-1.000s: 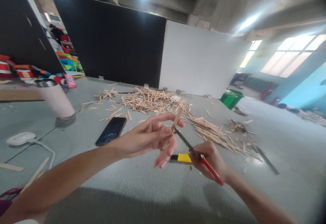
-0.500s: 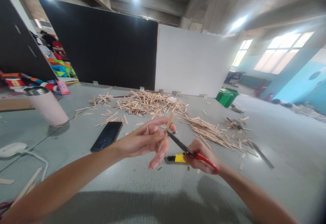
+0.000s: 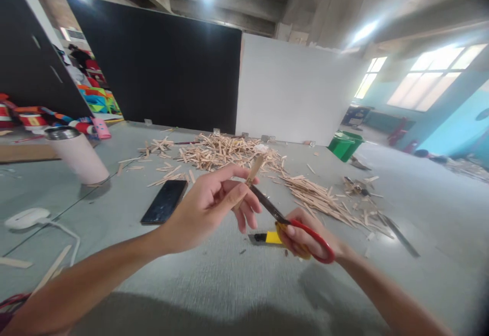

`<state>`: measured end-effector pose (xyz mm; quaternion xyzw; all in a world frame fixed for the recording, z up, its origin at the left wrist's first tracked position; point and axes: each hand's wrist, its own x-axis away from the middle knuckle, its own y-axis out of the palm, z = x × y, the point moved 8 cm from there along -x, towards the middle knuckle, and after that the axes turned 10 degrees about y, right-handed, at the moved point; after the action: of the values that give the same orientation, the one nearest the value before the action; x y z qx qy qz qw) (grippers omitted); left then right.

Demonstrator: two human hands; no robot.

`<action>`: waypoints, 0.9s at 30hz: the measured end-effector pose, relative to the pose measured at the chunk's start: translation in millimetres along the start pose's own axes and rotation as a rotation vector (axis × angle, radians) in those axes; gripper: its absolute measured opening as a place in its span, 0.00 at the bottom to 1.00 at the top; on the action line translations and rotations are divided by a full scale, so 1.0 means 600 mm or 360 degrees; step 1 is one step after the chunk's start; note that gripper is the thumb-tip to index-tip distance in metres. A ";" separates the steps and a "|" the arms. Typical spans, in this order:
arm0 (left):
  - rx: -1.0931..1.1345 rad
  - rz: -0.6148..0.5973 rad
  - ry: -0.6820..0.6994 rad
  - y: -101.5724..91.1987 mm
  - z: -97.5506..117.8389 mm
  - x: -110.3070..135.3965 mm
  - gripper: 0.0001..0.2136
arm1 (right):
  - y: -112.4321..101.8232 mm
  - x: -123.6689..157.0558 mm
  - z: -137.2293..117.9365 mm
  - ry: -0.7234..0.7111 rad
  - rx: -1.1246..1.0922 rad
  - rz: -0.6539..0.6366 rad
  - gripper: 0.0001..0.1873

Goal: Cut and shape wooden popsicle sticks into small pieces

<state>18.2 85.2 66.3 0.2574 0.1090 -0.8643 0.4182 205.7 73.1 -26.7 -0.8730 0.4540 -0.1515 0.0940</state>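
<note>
My left hand (image 3: 221, 198) pinches a thin wooden stick (image 3: 255, 169) between thumb and fingers, its upper end sticking up past the fingertips. My right hand (image 3: 305, 234) is wrapped round the handles of red-handled scissors (image 3: 272, 206). The dark blades reach up and left to the stick, touching or close to it beside my left thumb; whether they bite into the wood I cannot tell. A yellow and black utility knife (image 3: 272, 237) lies on the table just behind the scissors, partly hidden by my right hand.
Wooden sticks lie in a heap (image 3: 225, 151) ahead and another pile (image 3: 317, 196) to the right. On the left are a black phone (image 3: 164, 202), a pink tumbler (image 3: 78, 158) and a white device with a cable (image 3: 27, 219). A metal strip (image 3: 401, 236) and a green bin (image 3: 344, 146) are at right.
My left hand has turned, its back now more toward me and its fingers curled closer in. The scissors' handles have spread slightly apart. The whole view has shifted a little.
</note>
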 end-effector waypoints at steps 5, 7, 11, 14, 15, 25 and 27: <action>-0.0065 0.0079 -0.0034 0.006 0.005 0.013 0.10 | 0.010 0.043 -0.021 -0.0019 0.0011 0.0168 0.35; -0.0071 0.0088 -0.0052 0.007 0.004 0.015 0.10 | 0.008 0.061 -0.021 0.0049 0.0025 0.0314 0.33; -0.0065 0.0112 -0.0049 0.005 0.007 0.017 0.10 | 0.008 0.079 -0.024 0.0108 0.0136 0.0435 0.30; -0.0062 0.0138 -0.0051 0.002 0.008 0.018 0.10 | 0.001 0.083 -0.027 0.0037 0.0189 0.0545 0.28; -0.0066 0.0141 -0.0052 0.002 0.008 0.019 0.10 | 0.000 0.083 -0.025 0.0027 0.0182 0.0565 0.27; -0.0417 0.0111 0.0063 0.010 0.020 0.026 0.10 | 0.053 0.122 -0.021 0.0222 -0.0229 0.0174 0.24; -0.0402 0.0098 0.0059 0.014 0.019 0.027 0.10 | 0.059 0.124 -0.022 0.0263 -0.0220 0.0193 0.26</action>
<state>12.6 64.7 67.4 0.2218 0.2166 -0.8255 0.4716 214.2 -8.9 -11.7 -0.8328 0.5216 -0.1853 0.0049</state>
